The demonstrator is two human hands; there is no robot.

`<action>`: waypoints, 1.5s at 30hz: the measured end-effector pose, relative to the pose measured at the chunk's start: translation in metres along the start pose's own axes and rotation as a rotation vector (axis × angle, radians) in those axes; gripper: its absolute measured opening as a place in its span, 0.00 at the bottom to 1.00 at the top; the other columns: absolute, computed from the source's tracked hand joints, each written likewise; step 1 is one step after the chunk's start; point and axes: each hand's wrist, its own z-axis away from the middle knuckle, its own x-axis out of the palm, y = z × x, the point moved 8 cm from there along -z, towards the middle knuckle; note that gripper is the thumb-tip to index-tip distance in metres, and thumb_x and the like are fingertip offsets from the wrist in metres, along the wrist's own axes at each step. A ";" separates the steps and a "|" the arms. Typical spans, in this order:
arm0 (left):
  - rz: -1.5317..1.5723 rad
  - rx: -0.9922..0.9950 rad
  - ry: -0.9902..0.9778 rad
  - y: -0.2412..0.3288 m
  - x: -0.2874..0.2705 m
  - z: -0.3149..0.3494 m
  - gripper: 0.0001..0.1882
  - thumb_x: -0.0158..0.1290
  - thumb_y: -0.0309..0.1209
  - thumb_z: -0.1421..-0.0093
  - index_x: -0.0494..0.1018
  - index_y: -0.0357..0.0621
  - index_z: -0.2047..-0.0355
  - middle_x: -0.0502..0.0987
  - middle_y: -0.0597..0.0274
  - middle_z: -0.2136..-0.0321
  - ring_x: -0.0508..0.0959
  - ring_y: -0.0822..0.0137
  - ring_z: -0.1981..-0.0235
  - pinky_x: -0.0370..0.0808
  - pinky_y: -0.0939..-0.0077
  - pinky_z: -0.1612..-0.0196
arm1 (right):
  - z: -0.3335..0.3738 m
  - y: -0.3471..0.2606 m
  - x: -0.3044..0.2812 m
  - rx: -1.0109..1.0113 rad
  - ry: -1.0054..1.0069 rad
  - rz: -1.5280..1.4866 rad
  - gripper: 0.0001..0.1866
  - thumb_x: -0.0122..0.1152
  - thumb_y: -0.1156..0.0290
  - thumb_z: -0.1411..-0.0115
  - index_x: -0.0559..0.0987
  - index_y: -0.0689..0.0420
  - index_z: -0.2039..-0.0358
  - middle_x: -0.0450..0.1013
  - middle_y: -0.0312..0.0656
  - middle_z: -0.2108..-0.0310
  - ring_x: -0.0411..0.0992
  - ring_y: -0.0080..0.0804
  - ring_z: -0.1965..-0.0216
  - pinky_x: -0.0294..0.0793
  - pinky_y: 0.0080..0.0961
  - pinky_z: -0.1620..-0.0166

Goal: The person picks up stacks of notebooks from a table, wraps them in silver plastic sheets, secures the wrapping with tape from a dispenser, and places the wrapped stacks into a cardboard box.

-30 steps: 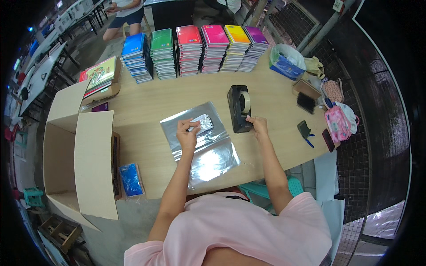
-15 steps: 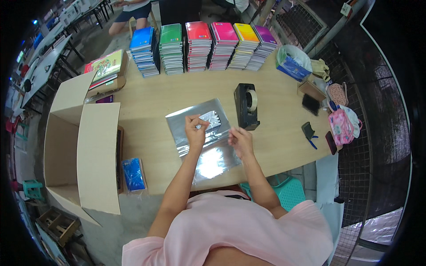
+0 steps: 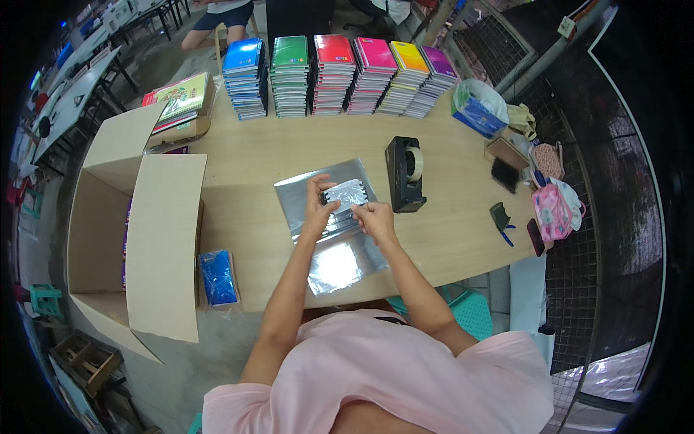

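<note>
My left hand is closed on the left side of a small silvery plastic packet with dark notched edges, fingers behind it and thumb in front. At its lower right corner, my right hand pinches the packet between thumb and fingertips. What the packet contains cannot be made out. Below both hands, shiny clear plastic sleeves lie on the table, their glossy surface reflecting light. A black tape dispenser with a roll of tape stands just right of the sleeves.
Stacks of notebooks in several colours line the far edge. An open cardboard box stands at left beside a blue wrapped packet. To the right are a blue-and-white bag, a dark clip-like tool and a pink pouch.
My right hand has moved left and onto the packet, which it was apart from before. The packet now lies flatter and more spread out between both hands. The view has shifted slightly.
</note>
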 end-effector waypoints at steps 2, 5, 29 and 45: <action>-0.193 0.064 -0.208 0.023 0.015 0.002 0.34 0.66 0.23 0.58 0.68 0.46 0.48 0.68 0.56 0.58 0.71 0.58 0.53 0.69 0.64 0.49 | 0.001 0.001 -0.003 -0.013 0.019 -0.001 0.16 0.66 0.66 0.43 0.76 0.62 0.83 0.68 0.34 0.88 0.61 0.17 0.89 0.56 0.16 0.86; -0.754 0.235 -0.376 0.044 0.023 0.006 0.47 0.70 0.27 0.60 0.62 0.59 0.38 0.68 0.52 0.58 0.71 0.52 0.56 0.70 0.65 0.50 | 0.003 0.002 0.001 -0.023 0.014 -0.053 0.17 0.66 0.64 0.42 0.76 0.61 0.82 0.68 0.33 0.88 0.61 0.17 0.89 0.56 0.16 0.86; -0.766 0.328 -0.440 0.245 0.052 0.137 0.31 0.58 0.24 0.46 0.67 0.52 0.41 0.68 0.53 0.42 0.65 0.50 0.39 0.59 0.45 0.36 | 0.014 -0.013 0.046 0.187 -0.856 -1.141 0.29 0.47 0.47 0.34 0.69 0.58 0.44 0.74 0.44 0.55 0.75 0.38 0.57 0.77 0.37 0.54; -1.127 0.192 0.682 0.310 -0.341 0.266 0.34 0.64 0.52 0.52 0.71 0.64 0.44 0.38 0.33 0.32 0.39 0.35 0.31 0.37 0.37 0.34 | 0.182 -0.366 0.520 -1.292 -0.832 1.171 0.37 0.73 0.57 0.56 0.71 0.62 0.48 0.76 0.56 0.57 0.74 0.51 0.52 0.71 0.38 0.50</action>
